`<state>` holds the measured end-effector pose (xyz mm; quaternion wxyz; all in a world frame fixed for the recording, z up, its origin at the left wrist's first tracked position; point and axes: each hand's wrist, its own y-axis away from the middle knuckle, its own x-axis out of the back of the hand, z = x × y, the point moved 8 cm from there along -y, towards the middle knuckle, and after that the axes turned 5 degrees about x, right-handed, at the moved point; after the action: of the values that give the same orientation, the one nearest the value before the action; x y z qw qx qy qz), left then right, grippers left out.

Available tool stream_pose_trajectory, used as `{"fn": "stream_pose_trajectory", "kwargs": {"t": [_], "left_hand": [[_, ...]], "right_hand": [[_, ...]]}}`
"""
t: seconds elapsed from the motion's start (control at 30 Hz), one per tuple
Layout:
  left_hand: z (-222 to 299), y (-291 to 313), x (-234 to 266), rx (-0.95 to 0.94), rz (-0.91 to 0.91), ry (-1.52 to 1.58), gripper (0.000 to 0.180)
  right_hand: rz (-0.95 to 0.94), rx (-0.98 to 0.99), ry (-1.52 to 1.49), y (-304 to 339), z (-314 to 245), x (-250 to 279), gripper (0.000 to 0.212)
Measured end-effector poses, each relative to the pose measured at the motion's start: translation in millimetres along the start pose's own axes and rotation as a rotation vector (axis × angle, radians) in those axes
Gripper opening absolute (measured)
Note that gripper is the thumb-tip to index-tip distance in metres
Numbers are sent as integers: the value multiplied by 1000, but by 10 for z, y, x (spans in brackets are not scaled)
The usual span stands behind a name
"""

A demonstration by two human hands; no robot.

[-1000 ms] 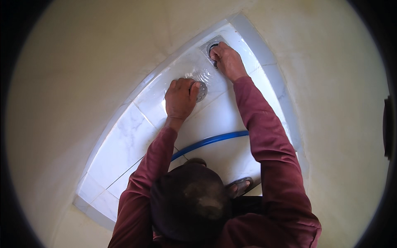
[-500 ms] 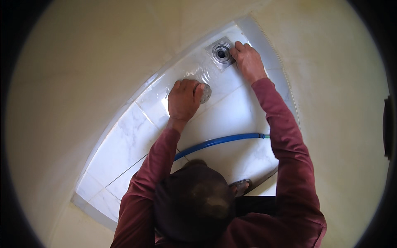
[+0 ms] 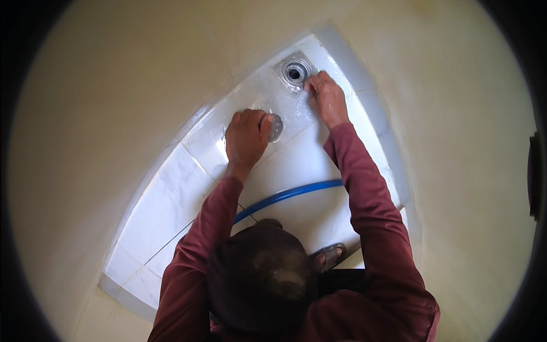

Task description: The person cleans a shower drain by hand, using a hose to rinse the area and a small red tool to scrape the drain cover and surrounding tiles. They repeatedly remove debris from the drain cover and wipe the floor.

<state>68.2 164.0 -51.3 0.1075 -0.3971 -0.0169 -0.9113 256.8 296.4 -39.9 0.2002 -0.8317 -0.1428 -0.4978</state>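
Observation:
A round metal drain cover (image 3: 276,129) with holes is held in my left hand (image 3: 246,135), its fingers curled over the left side. The cover is close to the wet tile, but I cannot tell whether it touches. Farther off lies the square metal floor drain (image 3: 295,73), with its round dark opening uncovered. My right hand (image 3: 327,101) is at the drain's near right corner. Its fingers are bent together and slightly smeared; whatever they may pinch is hidden. Water glistens on the tile around the drain and the left hand.
White marbled tile (image 3: 162,199) forms the floor. A blue hose (image 3: 288,194) runs across it between my forearms. Plain beige walls (image 3: 131,102) meet the floor at a raised tile edge. A dark cap (image 3: 262,279) covers the lower middle; a sandalled foot (image 3: 329,257) shows beside it.
My right hand has moved from the drain's right side to its near right corner. The left hand still holds the cover. The whole view has shifted slightly.

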Motion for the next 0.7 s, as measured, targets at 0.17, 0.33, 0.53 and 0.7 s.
{"fn": "stream_pose_trajectory", "kwargs": {"t": [0.17, 0.33, 0.53, 0.7], "left_hand": [[-5, 9, 22, 28, 20, 51, 24], [76, -26, -45, 24, -11, 47, 24], [37, 32, 8, 28, -3, 35, 26], [48, -16, -25, 13, -2, 6, 24]], "right_hand": [[97, -19, 9, 161, -86, 32, 16], [239, -42, -27, -461, 371, 158, 13], [71, 49, -75, -520, 319, 17, 12], [121, 107, 88, -695, 152, 29, 9]]}}
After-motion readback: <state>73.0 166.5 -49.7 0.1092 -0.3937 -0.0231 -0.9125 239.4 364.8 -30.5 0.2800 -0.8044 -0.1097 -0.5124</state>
